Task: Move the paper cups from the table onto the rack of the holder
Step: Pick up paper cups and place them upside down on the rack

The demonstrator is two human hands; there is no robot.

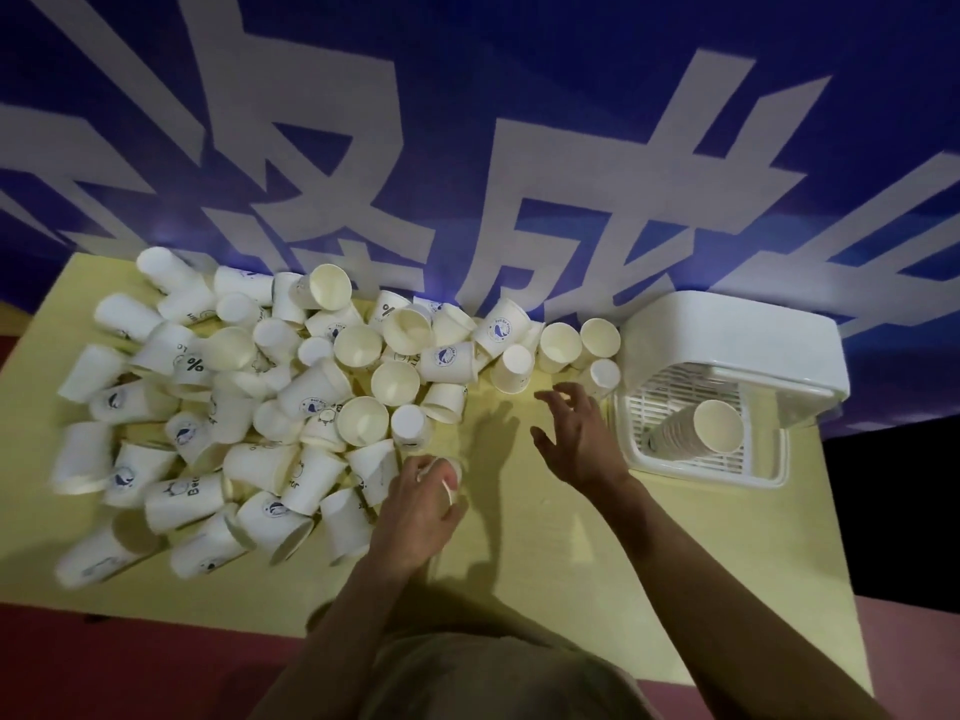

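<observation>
Several white paper cups [291, 387] lie in a loose heap over the left and middle of the yellow table [545, 553]. My left hand [421, 506] is closed around one paper cup [451, 472] at the heap's right edge. My right hand [582, 433] hovers open, fingers spread, between the heap and the white holder [737, 350]. The holder stands at the table's right end. A nested stack of cups [696, 431] lies tilted on its slatted rack [670, 392].
A blue banner [467, 148] with large white characters hangs right behind the table. Two upright cups [576, 345] stand close to the holder's left side. The floor [130, 667] in front is reddish. Bare table surface lies between my arms.
</observation>
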